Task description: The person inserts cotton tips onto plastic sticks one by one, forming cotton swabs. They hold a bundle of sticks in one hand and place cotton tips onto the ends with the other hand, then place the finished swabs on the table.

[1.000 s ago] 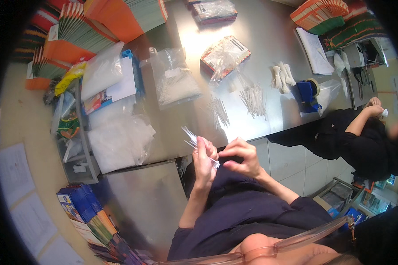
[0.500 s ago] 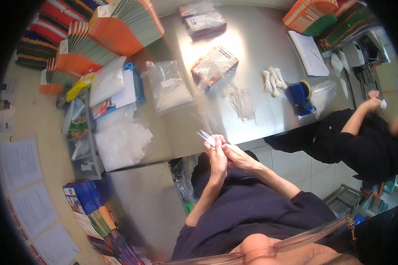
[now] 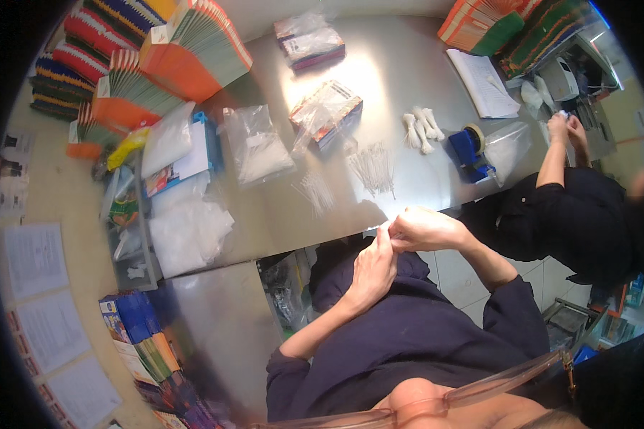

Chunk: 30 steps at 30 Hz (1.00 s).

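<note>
My left hand [image 3: 373, 270] and my right hand [image 3: 426, 230] meet fingertip to fingertip just in front of the steel table's near edge [image 3: 300, 243]. Both pinch a small bundle of thin white ties [image 3: 387, 227], almost wholly hidden by the fingers. My right hand is curled into a fist around its end. Two loose fans of the same thin white ties [image 3: 373, 167] [image 3: 315, 191] lie on the table just beyond my hands. Knotted white bundles [image 3: 422, 129] lie farther right.
A blue tape dispenser [image 3: 472, 151] stands right of the ties. Clear plastic bags [image 3: 257, 143], a wrapped packet [image 3: 327, 111] and stacked coloured booklets [image 3: 186, 57] fill the table's left and back. A co-worker in dark clothes [image 3: 572, 222] works at the right, hands [image 3: 569, 129] raised.
My hands have closed together and shifted toward the table edge. The ties that stuck out above my fingers earlier are now almost hidden between them.
</note>
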Available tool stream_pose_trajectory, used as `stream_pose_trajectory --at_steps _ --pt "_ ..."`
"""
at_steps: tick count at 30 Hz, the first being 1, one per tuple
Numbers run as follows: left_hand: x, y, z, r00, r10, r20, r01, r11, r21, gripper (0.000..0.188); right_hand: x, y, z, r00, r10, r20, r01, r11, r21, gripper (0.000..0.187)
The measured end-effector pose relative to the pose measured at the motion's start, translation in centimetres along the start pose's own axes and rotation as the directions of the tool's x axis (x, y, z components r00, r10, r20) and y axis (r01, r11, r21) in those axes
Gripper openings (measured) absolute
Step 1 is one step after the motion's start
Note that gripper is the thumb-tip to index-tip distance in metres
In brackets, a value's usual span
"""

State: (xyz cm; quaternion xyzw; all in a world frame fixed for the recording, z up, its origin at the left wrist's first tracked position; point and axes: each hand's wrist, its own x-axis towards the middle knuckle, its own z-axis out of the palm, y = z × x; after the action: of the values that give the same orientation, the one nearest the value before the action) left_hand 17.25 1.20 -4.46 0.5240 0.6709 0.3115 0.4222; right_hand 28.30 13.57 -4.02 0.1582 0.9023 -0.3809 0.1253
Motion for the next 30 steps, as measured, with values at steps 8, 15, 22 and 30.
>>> stream_pose_trajectory --at_steps 8,15,22,30 --pt "-0.4 -3.5 1.3 0.937 -0.124 0.328 0.325 0.658 -0.679 0.02 -0.7 -0.6 -1.7 0.89 0.271 -0.366 -0.025 0.831 0.555 0.033" --pt "-1.3 -4.3 2.8 0.922 -0.149 0.357 0.366 0.636 -0.679 0.015 1.1 -0.3 3.9 0.997 -0.077 -0.018 0.064 0.647 0.76 0.031" --pt "-1.8 -4.7 0.8 0.862 -0.001 0.507 0.387 0.648 -0.656 0.022 0.9 -0.6 4.7 0.997 -0.025 -0.066 0.066 0.681 0.729 0.037" --pt "0.8 -1.3 -1.7 0.956 -0.102 0.274 0.292 0.376 -0.879 0.016 1.5 -1.9 0.3 0.746 0.275 -0.606 0.36 0.599 0.715 0.021"
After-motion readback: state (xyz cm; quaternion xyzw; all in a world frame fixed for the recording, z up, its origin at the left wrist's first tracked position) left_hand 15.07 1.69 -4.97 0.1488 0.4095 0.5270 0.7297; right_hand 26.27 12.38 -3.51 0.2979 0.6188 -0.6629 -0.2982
